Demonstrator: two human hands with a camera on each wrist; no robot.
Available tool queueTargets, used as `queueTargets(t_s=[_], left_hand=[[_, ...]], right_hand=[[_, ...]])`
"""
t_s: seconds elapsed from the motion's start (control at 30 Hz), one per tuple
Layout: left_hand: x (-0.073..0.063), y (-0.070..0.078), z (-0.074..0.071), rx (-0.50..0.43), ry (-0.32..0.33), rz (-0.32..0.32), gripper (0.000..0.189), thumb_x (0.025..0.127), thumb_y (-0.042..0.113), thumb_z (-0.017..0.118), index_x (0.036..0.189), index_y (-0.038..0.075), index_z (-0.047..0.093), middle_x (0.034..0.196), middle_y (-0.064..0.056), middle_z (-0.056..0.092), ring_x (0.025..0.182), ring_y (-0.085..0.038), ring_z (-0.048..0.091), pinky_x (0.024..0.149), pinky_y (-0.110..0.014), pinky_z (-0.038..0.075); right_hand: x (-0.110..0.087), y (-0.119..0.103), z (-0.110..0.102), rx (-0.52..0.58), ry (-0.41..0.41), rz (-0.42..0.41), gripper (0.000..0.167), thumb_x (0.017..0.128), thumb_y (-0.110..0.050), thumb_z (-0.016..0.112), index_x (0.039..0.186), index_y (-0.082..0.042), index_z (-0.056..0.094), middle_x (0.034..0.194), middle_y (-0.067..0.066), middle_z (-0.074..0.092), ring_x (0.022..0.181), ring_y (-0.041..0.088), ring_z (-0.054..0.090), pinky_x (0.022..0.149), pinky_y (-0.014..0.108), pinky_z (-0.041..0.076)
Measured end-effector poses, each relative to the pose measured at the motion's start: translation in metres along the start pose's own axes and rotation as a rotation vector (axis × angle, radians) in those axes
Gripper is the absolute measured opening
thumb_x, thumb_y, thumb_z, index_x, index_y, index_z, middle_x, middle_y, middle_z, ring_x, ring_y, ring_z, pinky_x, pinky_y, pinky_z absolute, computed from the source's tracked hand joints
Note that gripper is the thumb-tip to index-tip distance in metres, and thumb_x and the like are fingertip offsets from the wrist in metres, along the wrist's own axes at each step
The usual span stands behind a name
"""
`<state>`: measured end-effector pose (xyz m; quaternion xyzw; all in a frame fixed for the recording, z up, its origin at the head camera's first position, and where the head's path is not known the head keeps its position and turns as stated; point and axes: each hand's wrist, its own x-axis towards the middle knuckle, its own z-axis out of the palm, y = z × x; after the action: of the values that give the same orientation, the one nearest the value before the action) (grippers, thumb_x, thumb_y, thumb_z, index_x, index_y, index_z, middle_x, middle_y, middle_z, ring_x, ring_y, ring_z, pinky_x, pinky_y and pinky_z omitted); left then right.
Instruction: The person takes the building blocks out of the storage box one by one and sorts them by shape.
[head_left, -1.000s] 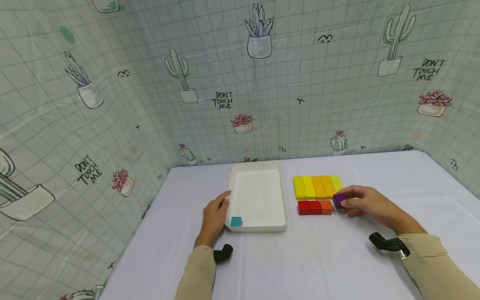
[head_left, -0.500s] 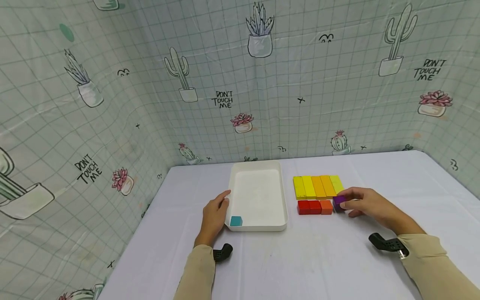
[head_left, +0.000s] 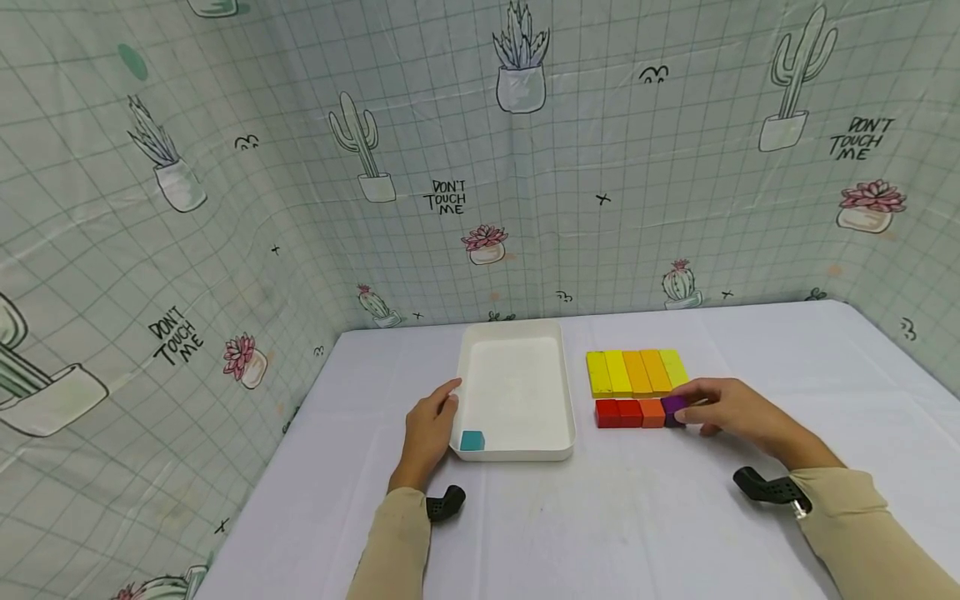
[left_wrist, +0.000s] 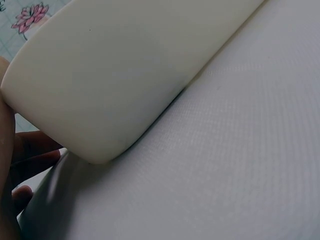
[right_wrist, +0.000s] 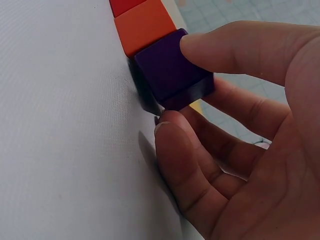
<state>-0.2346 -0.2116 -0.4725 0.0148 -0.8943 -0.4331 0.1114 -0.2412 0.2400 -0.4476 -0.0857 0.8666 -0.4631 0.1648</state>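
In the head view my right hand (head_left: 731, 411) pinches a purple cube (head_left: 672, 406) between thumb and fingers. The right wrist view shows the purple cube (right_wrist: 162, 65) right at the end of the orange block (right_wrist: 142, 25), turned slightly from the row's line. Two red blocks (head_left: 618, 413) and the orange block (head_left: 652, 413) make up that row. Behind it lie several yellow and amber bars (head_left: 628, 373), side by side. My left hand (head_left: 429, 433) holds the left edge of a white tray (head_left: 517, 456), its fingers along the outside wall in the left wrist view.
A teal block (head_left: 472, 440) sits in the tray's near left corner. White cloth covers the table (head_left: 570, 533). Behind and at both sides hangs a cactus-printed curtain (head_left: 555, 167). A black wrist mount (head_left: 772, 487) sticks out from the right sleeve.
My right hand has moved slightly left with the purple cube, closing the gap to the orange block. My left hand and the tray have stayed in place.
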Motion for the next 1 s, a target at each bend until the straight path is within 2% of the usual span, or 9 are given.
queueTargets(t_s=[0.3, 0.6, 0.87, 1.0], left_hand=[[-0.0005, 0.0005, 0.0004, 0.002, -0.001, -0.010, 0.037, 0.105, 0.028, 0.050, 0.140, 0.023, 0.062, 0.126, -0.008, 0.066, 0.120, -0.028, 0.057, 0.105, -0.052, 0.043], [0.0016, -0.0017, 0.0013, 0.012, 0.002, -0.010, 0.037, 0.105, 0.028, 0.050, 0.139, 0.024, 0.062, 0.124, -0.009, 0.066, 0.119, -0.028, 0.058, 0.105, -0.052, 0.043], [0.0011, 0.0000, 0.0007, 0.013, 0.010, -0.004, 0.037, 0.104, 0.027, 0.050, 0.139, 0.023, 0.063, 0.122, -0.009, 0.067, 0.116, -0.029, 0.059, 0.103, -0.052, 0.044], [0.0013, 0.0013, 0.0013, 0.002, 0.013, -0.005, 0.036, 0.104, 0.027, 0.051, 0.138, 0.023, 0.063, 0.121, -0.009, 0.068, 0.115, -0.029, 0.059, 0.103, -0.052, 0.045]], right_hand=[[0.0012, -0.0007, 0.0036, -0.051, 0.013, 0.015, 0.056, 0.090, -0.034, 0.074, 0.131, 0.001, 0.060, 0.117, 0.013, 0.062, 0.087, 0.026, 0.056, 0.074, 0.034, 0.052], [0.0016, -0.0027, 0.0045, -0.062, 0.010, -0.012, 0.053, 0.090, -0.033, 0.074, 0.129, 0.001, 0.060, 0.114, 0.011, 0.064, 0.090, 0.025, 0.057, 0.073, 0.032, 0.055], [0.0038, -0.0002, 0.0044, -0.097, 0.010, -0.022, 0.052, 0.090, -0.031, 0.074, 0.128, 0.001, 0.061, 0.108, 0.010, 0.065, 0.086, 0.024, 0.057, 0.071, 0.031, 0.054], [0.0014, -0.0016, 0.0014, -0.105, 0.000, -0.031, 0.054, 0.091, -0.033, 0.073, 0.131, 0.002, 0.059, 0.111, 0.011, 0.064, 0.085, 0.024, 0.059, 0.072, 0.032, 0.056]])
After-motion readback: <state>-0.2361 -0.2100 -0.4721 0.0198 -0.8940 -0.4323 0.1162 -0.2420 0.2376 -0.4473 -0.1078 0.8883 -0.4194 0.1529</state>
